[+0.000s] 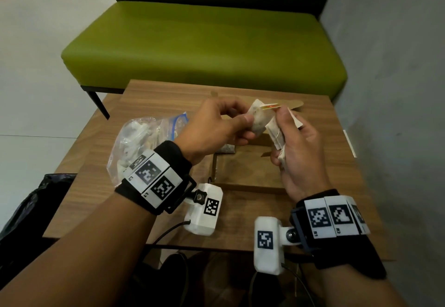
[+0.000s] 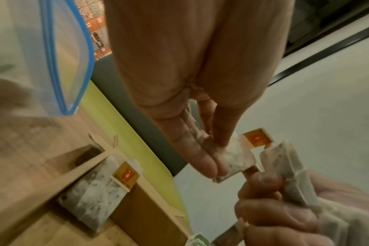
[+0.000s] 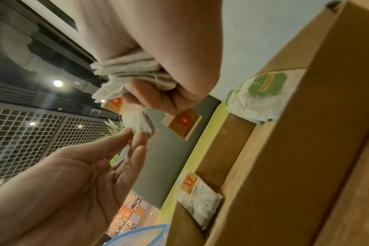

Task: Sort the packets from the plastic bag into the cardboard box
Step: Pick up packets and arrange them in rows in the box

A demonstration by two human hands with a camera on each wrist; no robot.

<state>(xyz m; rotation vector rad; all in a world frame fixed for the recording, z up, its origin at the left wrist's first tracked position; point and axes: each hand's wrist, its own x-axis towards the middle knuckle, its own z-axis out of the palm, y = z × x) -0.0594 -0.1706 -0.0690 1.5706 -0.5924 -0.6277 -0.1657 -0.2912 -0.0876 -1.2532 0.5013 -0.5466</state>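
My left hand point(image 1: 249, 126) pinches one tea-bag packet point(image 1: 258, 120) with an orange tag point(image 2: 257, 138) above the cardboard box point(image 1: 245, 181). Just right of it, my right hand point(image 1: 284, 126) grips a bundle of several tea-bag packets point(image 1: 277, 138), also seen as a bundle point(image 3: 133, 71) in the right wrist view. The clear plastic bag point(image 1: 139, 143) with a blue zip lies on the table to the left, still holding packets. Inside the box, an orange-tagged packet point(image 3: 200, 199) leans in one compartment and a green-tagged packet point(image 3: 261, 93) sits in another.
The box rests mid-table on a small wooden table point(image 1: 313, 186). A green bench point(image 1: 204, 49) stands behind it, a grey wall point(image 1: 397, 90) close on the right, and a black bag point(image 1: 36, 198) on the floor to the left.
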